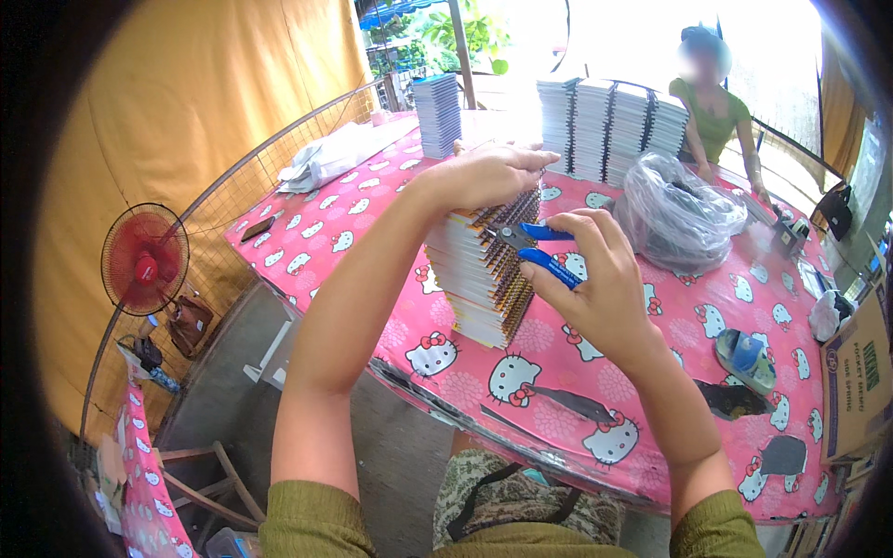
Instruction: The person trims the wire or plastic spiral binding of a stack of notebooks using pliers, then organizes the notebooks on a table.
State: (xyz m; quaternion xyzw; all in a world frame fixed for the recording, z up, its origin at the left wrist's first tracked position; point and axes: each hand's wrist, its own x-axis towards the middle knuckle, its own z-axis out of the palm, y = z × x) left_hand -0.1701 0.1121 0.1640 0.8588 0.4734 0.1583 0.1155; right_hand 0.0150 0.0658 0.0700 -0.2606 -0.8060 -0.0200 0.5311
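A tall stack of spiral-bound notebooks (465, 279) stands in front of me, its coil edges toward the right. My left hand (493, 175) lies flat on top of the stack, fingers stretched out to the right. In my right hand (600, 270) is a pair of pliers with blue handles (551, 264), held at the stack's coil side. The metal jaws of the pliers meet the coils near the top of the stack; whether they grip a wire is too small to tell.
Bound stacks (609, 130) and a smaller stack (437, 116) stand at the table's far side. A clear plastic bag of coils (679, 219) sits right of centre. Far right is a cardboard box (858, 372); a red fan (144, 260) stands left. Another person (716, 116) is across the pink table.
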